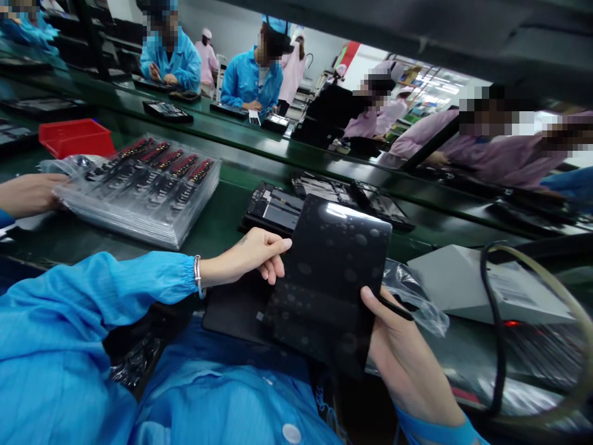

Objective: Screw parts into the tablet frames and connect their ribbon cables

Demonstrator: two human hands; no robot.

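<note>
A glossy black tablet-sized panel (338, 272) is tilted up in front of me, with pale bubble-like spots across its face. My right hand (393, 340) grips its right edge, thumb on the front. A slim black piece (396, 307) sticks out by that hand; its kind is unclear. My left hand (259, 253) is closed in a pinch at the panel's left edge; whatever lies between the fingertips is hidden. Behind and below the panel, a second flat dark piece (236, 312) with a small light square rests near my lap.
Stacked clear trays (152, 204) of small parts stand at left, a co-worker's hand (34, 194) at their edge. Behind them is a red bin (76, 137). Opened tablet bodies (278, 207) lie ahead. At right are a clear bag (412, 293), a grey-white box (482, 284) and a looped cable (493, 334).
</note>
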